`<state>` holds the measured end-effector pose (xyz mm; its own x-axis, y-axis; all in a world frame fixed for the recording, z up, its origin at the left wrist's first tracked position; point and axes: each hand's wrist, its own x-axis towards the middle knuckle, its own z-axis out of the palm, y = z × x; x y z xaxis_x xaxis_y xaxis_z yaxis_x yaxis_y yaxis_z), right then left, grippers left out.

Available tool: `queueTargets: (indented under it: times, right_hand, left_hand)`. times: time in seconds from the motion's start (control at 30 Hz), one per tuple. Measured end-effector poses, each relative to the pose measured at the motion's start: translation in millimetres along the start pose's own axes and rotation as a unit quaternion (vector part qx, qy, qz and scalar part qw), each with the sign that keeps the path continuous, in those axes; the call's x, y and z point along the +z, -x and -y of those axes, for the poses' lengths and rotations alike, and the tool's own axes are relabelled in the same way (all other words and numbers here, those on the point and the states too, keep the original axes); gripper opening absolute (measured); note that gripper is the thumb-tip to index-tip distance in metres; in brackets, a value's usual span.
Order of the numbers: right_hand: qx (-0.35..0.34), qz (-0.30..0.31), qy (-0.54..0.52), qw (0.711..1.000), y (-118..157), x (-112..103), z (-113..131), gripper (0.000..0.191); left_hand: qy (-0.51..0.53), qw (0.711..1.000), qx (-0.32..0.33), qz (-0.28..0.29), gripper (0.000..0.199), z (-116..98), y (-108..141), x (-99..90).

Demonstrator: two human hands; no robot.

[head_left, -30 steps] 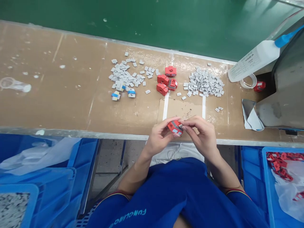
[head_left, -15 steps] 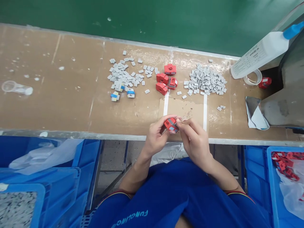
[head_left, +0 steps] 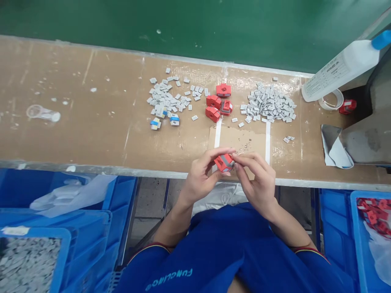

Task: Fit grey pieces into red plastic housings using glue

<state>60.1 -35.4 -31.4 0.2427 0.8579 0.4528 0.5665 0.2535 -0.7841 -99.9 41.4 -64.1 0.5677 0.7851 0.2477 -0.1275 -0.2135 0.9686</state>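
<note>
Now the red block (head_left: pixel 224 162) is up over the near edge of the desk (head_left: pixel 76 134), and the left hand (head_left: pixel 200 178) has it snug in its grip. The right hand (head_left: pixel 260 182) touches its side; I can't tell if that grip pinches anything. Farther back sit four other red blocks (head_left: pixel 213 114), between two heaps of little gray tiles (head_left: pixel 270 105).

The one view looks out from the wearer's head, forward and steeply down. The shirt (head_left: pixel 220 248) is close beneath it, filling the bottom middle; the hands (head_left: pixel 199 179) show just past that, below centre. The desk (head_left: pixel 91 138) spans the full width, a green panel (head_left: pixel 183 30) across the top, farther off.
</note>
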Motion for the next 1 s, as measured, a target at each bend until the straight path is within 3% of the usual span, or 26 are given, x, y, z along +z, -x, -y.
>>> queueTargets:
  times: [0.17, 0.37, 0.47, 0.6, 0.77, 1.0]
  right_hand:
    - [-0.048, -0.015, 0.072, 0.996, 2, -1, 8, 0.021]
    - [-0.097, -0.008, 0.168, 0.981, 7, 6, 5, 0.019]
    - [-0.097, 0.007, 0.098, 0.99, 2, 2, -2, 0.017]
    - [-0.068, 0.077, -0.009, 0.995, -5, -13, -11, 0.016]
    - [-0.033, 0.128, -0.034, 0.991, -8, -24, -13, 0.012]
    - [0.01, 0.131, -0.062, 0.989, -4, -15, -19, 0.008]
  left_hand:
    - [-0.084, 0.994, 0.068, -0.023, 0.045, -6, -1, 4.1]
    - [-0.13, 0.99, 0.057, -0.028, 0.04, -5, 2, 4.1]
    - [-0.139, 0.988, 0.072, -0.011, 0.041, -4, -1, -1.2]
    - [-0.127, 0.986, 0.103, 0.037, 0.047, -4, -6, -9.4]
    - [-0.102, 0.989, 0.081, 0.066, 0.054, -4, -6, -10.9]
    - [-0.13, 0.981, 0.109, 0.09, 0.052, -3, -8, -14.6]
